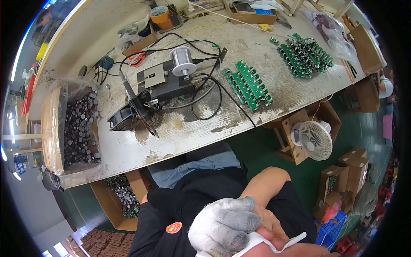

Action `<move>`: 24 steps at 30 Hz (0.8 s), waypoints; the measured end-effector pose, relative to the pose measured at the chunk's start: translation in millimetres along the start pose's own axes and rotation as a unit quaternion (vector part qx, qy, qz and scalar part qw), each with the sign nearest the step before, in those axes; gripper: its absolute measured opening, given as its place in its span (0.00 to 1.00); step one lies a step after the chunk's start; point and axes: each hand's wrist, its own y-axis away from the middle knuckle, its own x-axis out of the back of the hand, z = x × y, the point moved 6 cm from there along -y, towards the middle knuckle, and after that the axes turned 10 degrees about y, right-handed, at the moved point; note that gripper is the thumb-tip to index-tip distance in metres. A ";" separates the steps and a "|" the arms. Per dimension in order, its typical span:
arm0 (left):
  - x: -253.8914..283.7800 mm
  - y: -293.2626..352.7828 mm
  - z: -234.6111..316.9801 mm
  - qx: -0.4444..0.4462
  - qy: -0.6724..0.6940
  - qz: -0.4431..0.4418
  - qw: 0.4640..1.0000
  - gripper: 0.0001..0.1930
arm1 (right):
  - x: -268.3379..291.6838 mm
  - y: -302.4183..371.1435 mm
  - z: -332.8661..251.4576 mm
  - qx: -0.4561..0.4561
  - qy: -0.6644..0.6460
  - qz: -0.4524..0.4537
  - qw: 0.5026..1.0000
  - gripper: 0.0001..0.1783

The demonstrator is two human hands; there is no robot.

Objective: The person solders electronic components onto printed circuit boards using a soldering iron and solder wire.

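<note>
Hand, left [222, 225]: gloved, fingers curled; cannot tell grip.
Hand, right [269, 221]: elbow bent, grip pinching white fabric [295, 242].

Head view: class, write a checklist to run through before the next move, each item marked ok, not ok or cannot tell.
1. Both hands gloved: not ok; a gloved hand shows beside a bare hand.
2. Hands away from soldering iron: ok.
3. Soldering iron cool: cannot tell.
4. Black cable tidy: not ok; it loops over the bench.
5. Green boards grouped: ok; two separate piles.
</note>
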 end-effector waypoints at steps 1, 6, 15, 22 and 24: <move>2.5 2.2 -1.6 0.006 0.001 0.008 1.000 0.12 | -11.1 -21.5 12.9 -0.088 -0.026 -0.089 0.992 0.25; 10.6 1.9 -5.0 0.010 0.003 0.046 0.999 0.11 | -36.1 -11.8 27.8 -0.081 -0.136 -0.095 0.983 0.23; 23.1 -3.6 -21.0 0.053 0.031 0.102 0.993 0.09 | -55.8 -4.8 54.8 -0.042 -0.643 0.130 0.754 0.14; 36.8 4.1 -11.7 0.068 0.014 0.177 0.982 0.09 | -7.8 -17.4 18.2 -0.104 -0.260 -0.067 0.958 0.20; 39.5 3.7 -16.1 0.071 0.019 0.195 0.978 0.08 | 2.2 -16.1 12.4 -0.123 -0.129 -0.130 0.975 0.23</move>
